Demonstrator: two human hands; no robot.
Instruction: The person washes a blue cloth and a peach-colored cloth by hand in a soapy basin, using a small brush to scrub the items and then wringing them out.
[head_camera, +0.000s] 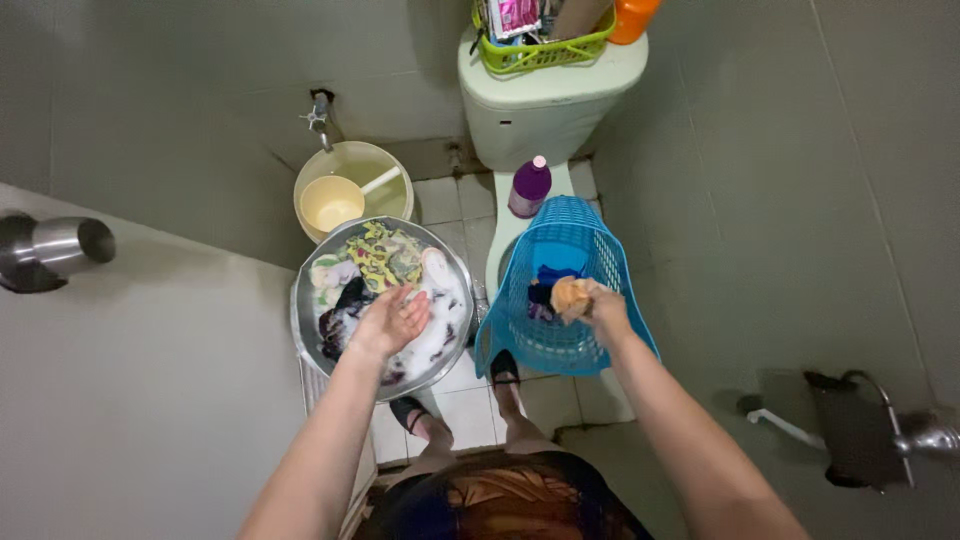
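Right, we're looking straight down in a small tiled washroom, and both hands are out. The left hand (395, 320) hangs over the metal basin (305, 325), palm up, fingers loosely spread, pinching nothing; beneath it sits the soapy laundry (385, 262), a patterned yellow-green piece at the far side and dark pieces nearer the person. The right hand (598, 305) is over the blue laundry basket (570, 225), its grip closed around a small orange-tan bundle of cloth (570, 294), held at about rim height above the dark clothes (545, 280) lying inside. So here's the relation that counts: the bundle is in the right hand, and the basin lies to that hand's left, just beside the basket, the two containers almost touching at their near edges. The left hand is the nearer one to the suds; the right is nearer the basket's contents. The bundle is balled up, so I cannot tell any long axis on it. Beyond the basin stands a cream bucket (392, 165) with a dipper (332, 203) under the wall tap (320, 110), and a purple bottle (530, 186) stands just beyond the basket, in front of the toilet tank (540, 105).
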